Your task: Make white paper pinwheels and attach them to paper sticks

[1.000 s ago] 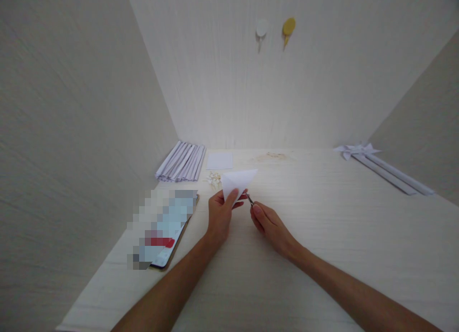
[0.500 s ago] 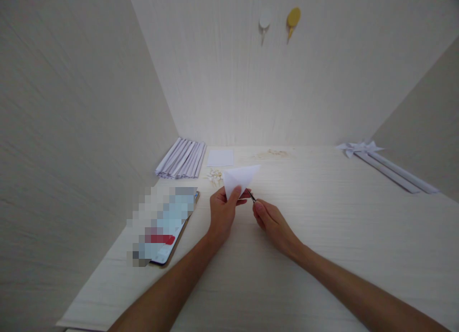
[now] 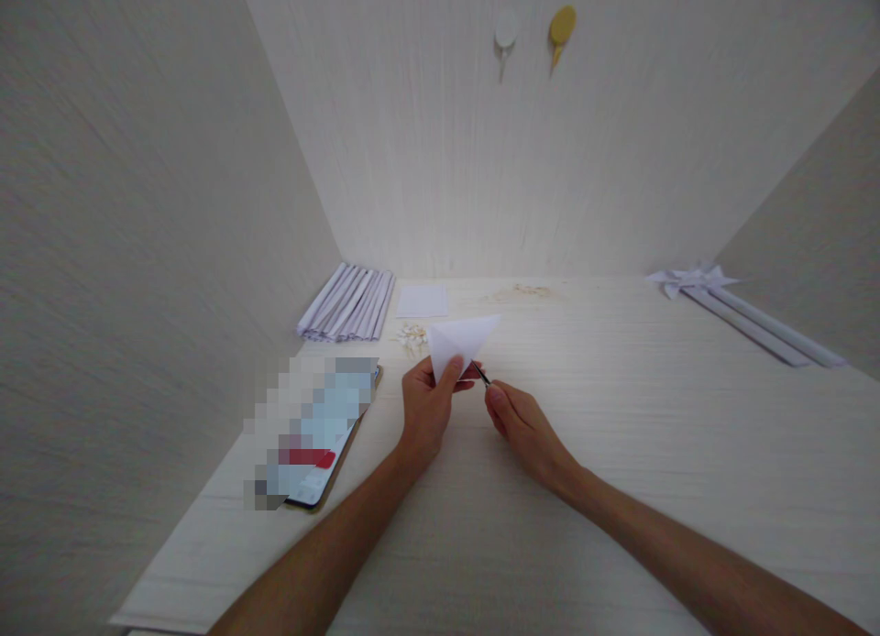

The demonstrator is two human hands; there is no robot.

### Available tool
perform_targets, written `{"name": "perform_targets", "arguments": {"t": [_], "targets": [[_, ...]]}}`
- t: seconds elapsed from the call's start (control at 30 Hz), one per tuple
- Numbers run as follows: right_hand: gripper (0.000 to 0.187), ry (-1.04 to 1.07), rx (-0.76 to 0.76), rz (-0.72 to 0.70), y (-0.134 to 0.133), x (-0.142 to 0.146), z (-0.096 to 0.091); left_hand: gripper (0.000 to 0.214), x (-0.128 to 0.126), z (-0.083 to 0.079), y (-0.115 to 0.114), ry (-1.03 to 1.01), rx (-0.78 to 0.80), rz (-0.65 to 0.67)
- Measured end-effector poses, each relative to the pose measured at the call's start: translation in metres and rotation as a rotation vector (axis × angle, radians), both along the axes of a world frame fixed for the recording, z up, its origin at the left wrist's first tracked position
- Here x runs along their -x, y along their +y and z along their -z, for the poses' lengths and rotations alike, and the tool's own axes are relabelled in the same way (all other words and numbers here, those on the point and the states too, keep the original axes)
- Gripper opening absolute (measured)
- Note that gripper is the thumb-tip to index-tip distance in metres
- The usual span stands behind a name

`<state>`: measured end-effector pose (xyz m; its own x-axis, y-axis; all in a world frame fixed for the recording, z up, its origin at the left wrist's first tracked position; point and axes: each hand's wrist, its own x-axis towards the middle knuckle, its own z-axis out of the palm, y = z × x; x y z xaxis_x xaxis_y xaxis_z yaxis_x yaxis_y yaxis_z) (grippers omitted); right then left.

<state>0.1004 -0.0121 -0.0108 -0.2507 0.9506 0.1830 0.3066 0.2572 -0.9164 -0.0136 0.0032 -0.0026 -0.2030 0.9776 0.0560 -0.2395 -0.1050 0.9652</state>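
Note:
My left hand (image 3: 426,407) pinches a white paper folded into a triangle (image 3: 459,340), thumb on its near face, holding it just above the pale wooden table (image 3: 619,416). My right hand (image 3: 519,421) is closed round a thin dark tool (image 3: 480,373), likely small scissors. Its tip touches the lower corner of the paper beside my left fingers. Most of the tool is hidden inside my fist.
A phone (image 3: 320,434) lies at the left. Behind it sits a stack of folded white paper strips (image 3: 349,304), a small white paper square (image 3: 422,301) and tiny pale scraps (image 3: 412,335). A white paper pinwheel on long sticks (image 3: 729,297) lies far right. Two hooks (image 3: 536,33) hang on the back wall.
Both hands and the paper stay almost where they were. The view shifts slightly, so everything sits a little higher in the picture than one second ago.

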Motion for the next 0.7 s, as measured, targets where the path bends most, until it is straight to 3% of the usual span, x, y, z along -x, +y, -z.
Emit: {"name": "perform_targets", "arguments": {"t": [0.7], "targets": [[0.040, 0.010, -0.001, 0.016, 0.0001, 0.0006, 0.0032, 0.026, -0.0001, -0.0013, -0.0001, -0.009, 0.008, 0.001]]}}
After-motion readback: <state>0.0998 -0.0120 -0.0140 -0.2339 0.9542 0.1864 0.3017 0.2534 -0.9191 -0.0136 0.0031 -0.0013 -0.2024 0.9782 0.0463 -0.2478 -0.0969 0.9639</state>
